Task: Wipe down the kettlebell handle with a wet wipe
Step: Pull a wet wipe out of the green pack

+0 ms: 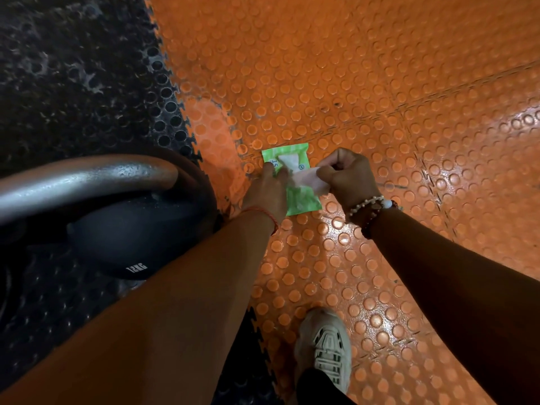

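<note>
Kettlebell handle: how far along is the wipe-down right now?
Early. Done: the green wipe pack lies opened on the orange floor. In hand: the left hand presses the pack down while the right hand pinches a white wipe partly drawn from it. Left: free the wipe, then rub it along the kettlebell handle, which nothing touches yet.

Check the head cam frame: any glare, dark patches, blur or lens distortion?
Head view: glare on the glossy orange floor tiles at right, bright streak along the kettlebell handle; black mat and kettlebell body dim, low detail; wide-angle bend curves the tile seams; wet wipe pinched by the right hand slightly soft, green pack under the left hand fairly sharp.
</note>
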Demonstrator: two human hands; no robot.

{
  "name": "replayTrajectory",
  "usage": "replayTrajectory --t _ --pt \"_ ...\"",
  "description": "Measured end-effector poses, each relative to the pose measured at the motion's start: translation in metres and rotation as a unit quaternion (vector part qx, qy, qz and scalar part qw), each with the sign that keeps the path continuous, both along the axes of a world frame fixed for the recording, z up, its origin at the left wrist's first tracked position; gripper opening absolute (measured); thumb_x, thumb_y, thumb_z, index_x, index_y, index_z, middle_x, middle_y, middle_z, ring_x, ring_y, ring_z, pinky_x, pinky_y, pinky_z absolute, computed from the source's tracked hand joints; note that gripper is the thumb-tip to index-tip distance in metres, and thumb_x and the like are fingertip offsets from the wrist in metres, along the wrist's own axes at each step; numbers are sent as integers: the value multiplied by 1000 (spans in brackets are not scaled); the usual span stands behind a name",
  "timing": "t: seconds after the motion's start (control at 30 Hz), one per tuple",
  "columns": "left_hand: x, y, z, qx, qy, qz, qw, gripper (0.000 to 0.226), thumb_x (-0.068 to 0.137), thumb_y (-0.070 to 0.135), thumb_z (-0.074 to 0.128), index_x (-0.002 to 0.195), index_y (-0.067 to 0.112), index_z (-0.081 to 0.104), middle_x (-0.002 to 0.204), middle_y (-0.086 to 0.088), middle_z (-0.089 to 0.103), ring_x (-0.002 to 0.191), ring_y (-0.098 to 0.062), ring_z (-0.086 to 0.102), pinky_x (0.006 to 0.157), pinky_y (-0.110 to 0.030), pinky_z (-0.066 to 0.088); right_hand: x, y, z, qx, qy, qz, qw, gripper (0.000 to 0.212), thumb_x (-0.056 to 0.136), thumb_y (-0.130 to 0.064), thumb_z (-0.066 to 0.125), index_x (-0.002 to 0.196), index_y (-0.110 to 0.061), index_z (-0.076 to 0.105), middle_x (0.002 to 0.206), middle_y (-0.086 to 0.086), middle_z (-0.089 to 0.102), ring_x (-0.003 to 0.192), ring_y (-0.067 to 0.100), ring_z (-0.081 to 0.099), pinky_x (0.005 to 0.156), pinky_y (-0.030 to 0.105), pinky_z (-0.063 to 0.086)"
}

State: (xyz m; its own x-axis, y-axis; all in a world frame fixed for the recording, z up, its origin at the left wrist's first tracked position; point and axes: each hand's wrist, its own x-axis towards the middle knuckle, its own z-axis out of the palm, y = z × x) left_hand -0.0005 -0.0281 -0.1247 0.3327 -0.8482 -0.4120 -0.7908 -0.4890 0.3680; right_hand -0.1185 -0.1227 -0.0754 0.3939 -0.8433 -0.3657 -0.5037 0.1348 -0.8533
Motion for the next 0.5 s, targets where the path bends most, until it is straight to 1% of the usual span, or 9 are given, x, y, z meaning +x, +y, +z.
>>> replayTrajectory --t 0.07,0.13,0.23,0.27,0.3,0.37,0.43,0.5 --pt "0 1 -2 2 -8 -4 1000 65 88 3 54 148 13 32 141 -17 32 124 -44 43 100 -47 43 1 -4 4 -17 -8 7 1000 21 73 -2 59 62 -20 59 63 3 61 58 15 55 59 30 45" --pt "0 2 -2 4 -7 2 1000 64 89 3 53 148 14 32 143 -17 31 125 -43 42 101 -47 42 3 -7 9 -25 -16 12 1000 25 75 0 60 61 -21 59 62 -2 61 58 12 54 59 26 43" --pt "-2 0 0 3 -35 -36 999 61 91 8 50 149 13 28 143 -13 35 128 -38 37 104 -42 36 6 -13 17 -30 -30 3 999 18 70 -9 60 60 -24 60 54 -10 60 56 13 53 55 25 42" --pt "-1 0 0 -2 -48 -45 998 60 92 10 50 147 13 28 142 -11 38 127 -37 37 102 -41 35 7 -16 20 -32 -35 2 999 15 68 -12 59 59 -24 60 54 -9 60 56 15 52 55 25 41" --pt "-1 -1 0 -8 -41 -31 999 59 91 10 52 146 14 30 141 -12 39 126 -36 38 100 -40 37 8 -18 23 -35 -37 6 999 13 67 -13 58 60 -23 60 56 -7 59 56 15 52 55 25 41" --pt "1 0 2 -6 15 11 1000 60 89 8 59 144 14 36 142 -14 36 127 -35 41 101 -38 38 9 -21 28 -44 -32 23 998 10 68 -14 57 61 -21 59 60 -4 59 57 12 52 55 25 42" --pt "3 3 1 -33 81 45 995 64 83 10 67 142 17 42 141 -13 35 128 -35 42 101 -37 40 9 -21 28 -47 -28 29 998 10 68 -14 56 62 -21 59 62 -4 60 58 11 53 57 26 43" --pt "2 6 2 -66 118 82 987 65 79 15 73 138 20 47 138 -11 37 125 -35 45 99 -38 44 9 -20 26 -42 -29 25 998 11 68 -14 57 61 -22 59 62 -5 60 59 11 53 59 27 43"
